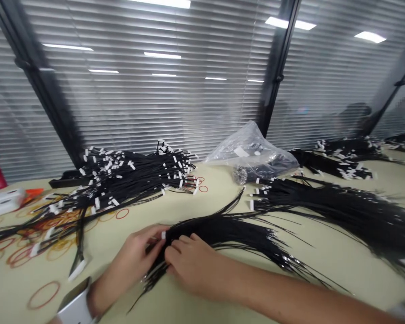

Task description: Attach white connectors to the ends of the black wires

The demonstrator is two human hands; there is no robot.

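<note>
A thick bundle of black cables (219, 230) lies across the table in front of me, its shiny bare tips fanned toward the lower right. My left hand (145, 247) is closed around the bundle's left end, thumb and fingers pinching near a small white tag. Just to its right, my right hand (191, 261) has its fingers curled over the same cables. Some loose ends stick out below my left hand. Fingertips of both hands are partly hidden behind the cables.
White-tagged black cables (138, 171) are piled at the back left. Rubber bands (43, 294) lie scattered on the left. A clear plastic bag (253, 148) holding cables stands at the back. Another large cable bundle (344, 211) spreads on the right. Blinds (162, 103) rise behind the table.
</note>
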